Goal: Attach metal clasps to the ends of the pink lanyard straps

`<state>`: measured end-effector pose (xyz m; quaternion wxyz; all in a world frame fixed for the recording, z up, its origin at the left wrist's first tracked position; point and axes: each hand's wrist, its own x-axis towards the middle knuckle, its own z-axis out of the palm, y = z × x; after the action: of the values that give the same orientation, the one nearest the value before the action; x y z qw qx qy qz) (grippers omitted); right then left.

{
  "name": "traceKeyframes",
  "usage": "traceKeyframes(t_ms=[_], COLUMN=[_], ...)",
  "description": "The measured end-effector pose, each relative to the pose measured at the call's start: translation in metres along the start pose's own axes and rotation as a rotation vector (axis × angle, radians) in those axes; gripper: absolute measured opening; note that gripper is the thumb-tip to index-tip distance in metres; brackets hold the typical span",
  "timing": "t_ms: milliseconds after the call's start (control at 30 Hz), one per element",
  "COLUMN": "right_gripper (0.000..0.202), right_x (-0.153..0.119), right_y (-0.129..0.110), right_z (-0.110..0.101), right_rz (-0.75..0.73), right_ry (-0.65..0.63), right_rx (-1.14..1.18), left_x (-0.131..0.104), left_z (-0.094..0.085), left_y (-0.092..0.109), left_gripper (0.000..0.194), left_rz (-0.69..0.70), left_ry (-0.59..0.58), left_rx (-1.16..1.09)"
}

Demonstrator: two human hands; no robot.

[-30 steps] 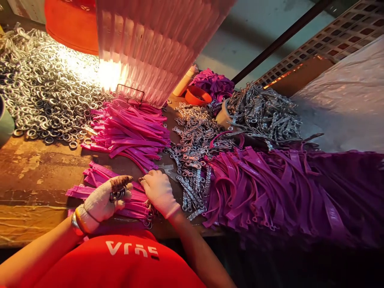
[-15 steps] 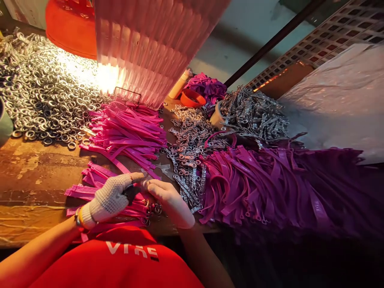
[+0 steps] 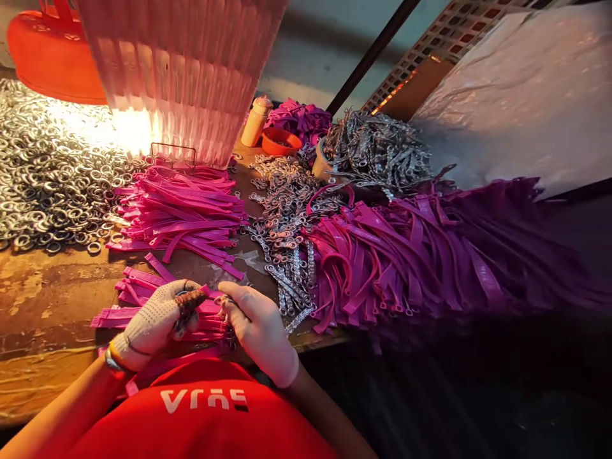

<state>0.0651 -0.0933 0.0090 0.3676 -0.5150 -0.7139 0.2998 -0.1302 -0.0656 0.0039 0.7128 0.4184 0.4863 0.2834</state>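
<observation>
Left hand [image 3: 153, 325]: gloved, fingers curled, tips near the right hand's; cannot tell what they pinch.
Right hand [image 3: 262, 331]: gloved, thumb and forefinger drawn close; cannot tell what is between.
Pink straps [image 3: 112, 317]: beneath both hands, on tabletop [image 3: 52, 293].
Second pink pile [image 3: 186, 204]: just beyond.
Metal rings [image 3: 52, 210]: heaped left, by orange lamp [image 3: 52, 57].
Metal links [image 3: 287, 210]: between pink and purple straps [image 3: 396, 255].

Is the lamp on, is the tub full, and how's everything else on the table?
Left hand: gloved, curled; grip unclear
Right hand: gloved, fingers bent; grip unclear
Pink straps: loosely piled
Purple straps: heaped, many curved
Metal rings: loose heap
Lamp: on
Ribbed sheet: lit by the lamp
Pale tub: heaped above its rim
Red bowl: open, contents unclear
Bottle: standing
</observation>
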Motion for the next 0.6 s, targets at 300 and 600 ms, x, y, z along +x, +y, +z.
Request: traceKeyframes(t_ms=[300,600], right_gripper=[0.024,0.018], right_x=[0.014,0.029], right_y=[0.0,0.007], right_z=[0.008,0.011], right_rz=[-0.044,-0.122], right_ry=[-0.193,-0.188], right_rx=[-0.446,-0.742], left_x=[0.005,0.014], left_z=[0.002,0.005], left_y=[-0.011,0.002], left_gripper=[0.039,0.023], left_rz=[0.014,0.259], left_ry=[-0.003,0.069], left_rx=[-0.017,0.536])
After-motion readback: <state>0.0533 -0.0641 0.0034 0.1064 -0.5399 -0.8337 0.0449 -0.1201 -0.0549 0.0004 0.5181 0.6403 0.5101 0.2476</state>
